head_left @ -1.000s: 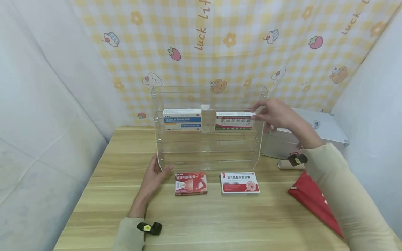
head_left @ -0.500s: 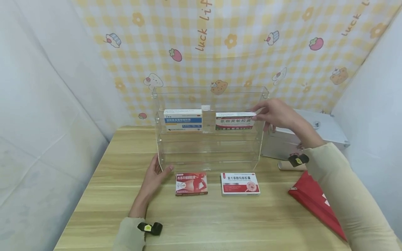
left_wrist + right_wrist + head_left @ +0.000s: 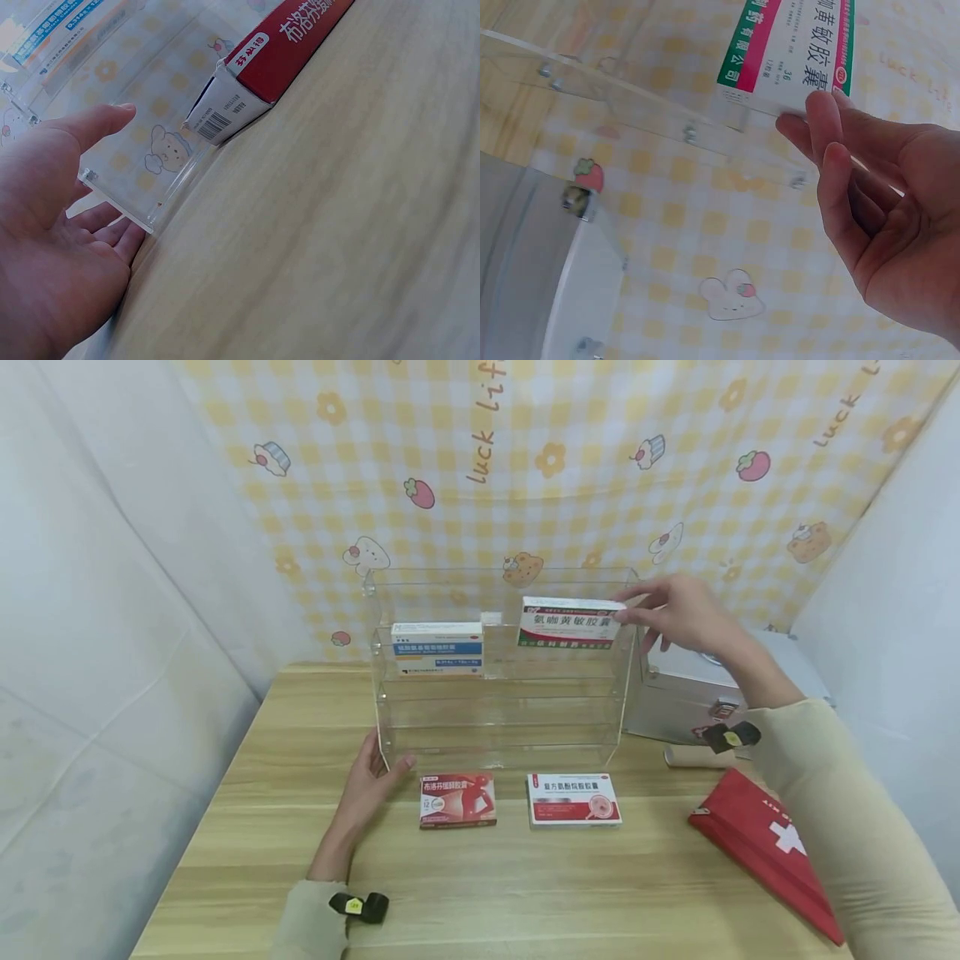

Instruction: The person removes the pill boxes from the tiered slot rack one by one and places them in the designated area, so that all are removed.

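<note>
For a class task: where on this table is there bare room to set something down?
Free: the table in front of the red box and white box, between left sleeve and pouch; also a patch left of the rack, beyond the left hand. Crowded: right of the rack, with the silver case, tan roll and pouch.

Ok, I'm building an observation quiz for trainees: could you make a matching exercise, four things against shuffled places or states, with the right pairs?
1. Green-edged box
2. Blue-banded box
3. Left hand
4. Red pouch

A. At the clear rack's lower left corner
B. On the table, bearing a white cross
C. Held by the right hand
D. Standing in the rack, untouched

Pairs: 1-C, 2-D, 3-A, 4-B
</note>
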`<action>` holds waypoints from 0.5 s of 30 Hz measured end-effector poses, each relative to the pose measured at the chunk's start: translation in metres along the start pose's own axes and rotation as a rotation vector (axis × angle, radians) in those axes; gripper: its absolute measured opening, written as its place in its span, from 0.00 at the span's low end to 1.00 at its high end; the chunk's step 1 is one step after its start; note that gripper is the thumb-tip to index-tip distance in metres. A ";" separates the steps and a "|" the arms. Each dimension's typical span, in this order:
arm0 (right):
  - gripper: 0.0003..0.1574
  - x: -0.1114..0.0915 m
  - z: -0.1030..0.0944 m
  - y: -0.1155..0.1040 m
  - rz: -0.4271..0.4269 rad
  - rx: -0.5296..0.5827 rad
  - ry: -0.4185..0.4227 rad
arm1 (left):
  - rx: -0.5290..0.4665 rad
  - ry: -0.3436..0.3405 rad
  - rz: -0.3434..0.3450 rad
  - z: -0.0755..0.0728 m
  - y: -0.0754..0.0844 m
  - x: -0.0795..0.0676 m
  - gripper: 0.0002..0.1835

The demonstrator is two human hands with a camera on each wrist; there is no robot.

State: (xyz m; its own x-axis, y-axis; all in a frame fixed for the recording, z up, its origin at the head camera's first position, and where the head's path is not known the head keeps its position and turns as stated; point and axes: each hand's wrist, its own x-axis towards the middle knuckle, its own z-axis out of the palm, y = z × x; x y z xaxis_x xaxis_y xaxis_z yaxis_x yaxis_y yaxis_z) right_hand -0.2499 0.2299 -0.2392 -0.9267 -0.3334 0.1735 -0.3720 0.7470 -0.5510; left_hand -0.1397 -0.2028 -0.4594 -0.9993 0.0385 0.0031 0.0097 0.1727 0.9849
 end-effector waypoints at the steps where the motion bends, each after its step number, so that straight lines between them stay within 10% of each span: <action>1: 0.19 -0.001 -0.004 -0.002 -0.002 -0.002 0.018 | -0.001 0.000 0.000 0.000 0.000 0.000 0.46; 15: 0.19 -0.015 -0.017 -0.015 -0.061 -0.021 0.113 | 0.002 0.023 0.029 0.000 -0.032 0.011 0.47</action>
State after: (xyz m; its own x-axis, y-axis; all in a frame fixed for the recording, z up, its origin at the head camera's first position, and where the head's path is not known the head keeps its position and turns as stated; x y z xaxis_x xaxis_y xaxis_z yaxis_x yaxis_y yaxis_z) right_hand -0.2317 0.2333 -0.2191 -0.9022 -0.3122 0.2977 -0.4275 0.7395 -0.5200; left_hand -0.1513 -0.2080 -0.4909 -0.9992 0.0210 0.0355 0.0386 0.1742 0.9840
